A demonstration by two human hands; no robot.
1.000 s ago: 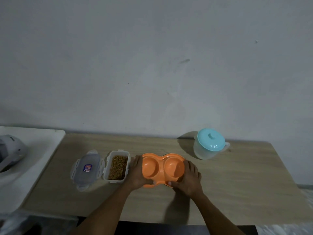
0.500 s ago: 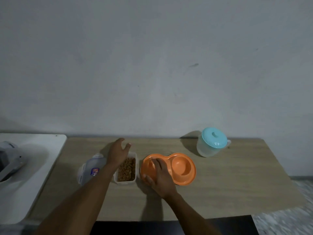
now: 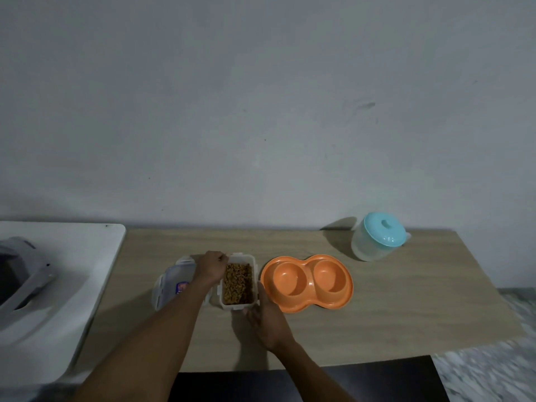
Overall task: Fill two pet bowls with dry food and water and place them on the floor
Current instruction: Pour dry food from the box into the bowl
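Nearest the person, the right hand (image 3: 265, 316) comes in low over the pale wood-grain table (image 3: 406, 309), fingers loosely spread and the thumb side laid against the near right corner of the clear rectangular plastic tub of brown dry food (image 3: 238, 282). I cannot tell whether it is pressing on the tub or only resting beside it; nothing is closed inside it. A little farther in, the left hand (image 3: 211, 266) lies along the tub's left wall with its fingertips curled at the far left corner, so the grip here is two hands bracketing the tub from opposite corners and not wrapped round it. The tub's long axis runs away from the person, toward the wall. Its clear snap-lock lid (image 3: 174, 282) lies flat just to the left, half under the left forearm.

What matters for the pour, as I judge it, is that the orange plastic double pet bowl (image 3: 307, 281) sits just beside the tub on its right, long axis across the table, both wells empty. The near-left well is the closer one, so the tub would tip rightward over its long side, the right hand being nearer the bowl.

Farthest back, at the right, stands the translucent jug with a light blue lid (image 3: 378, 237), well apart from both hands.
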